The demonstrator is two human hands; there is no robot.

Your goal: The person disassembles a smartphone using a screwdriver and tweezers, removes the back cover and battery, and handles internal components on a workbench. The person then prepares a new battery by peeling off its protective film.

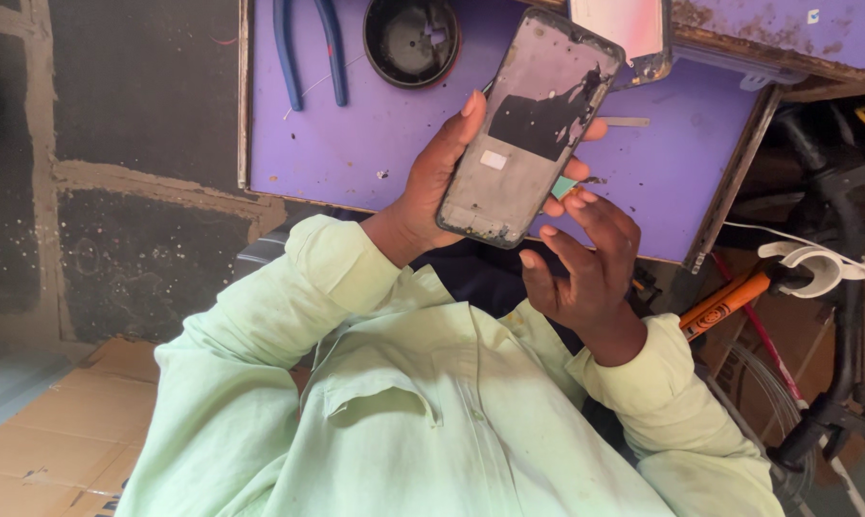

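Phone frame (523,134): gripped in left hand (432,182) above the bench's (356,144) near edge. Right hand (585,263): loose, fingers spread, empty. Blue pliers (308,48), round black cup (411,40): far edge.

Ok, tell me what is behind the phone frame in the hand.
Behind the phone frame, fingers of the left hand curl out past its edge, over the purple table. Whatever lies on the table directly behind is covered.

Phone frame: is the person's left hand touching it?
Touching. The head view shows the left hand gripping the phone frame, thumb on one edge, fingertips past the other.
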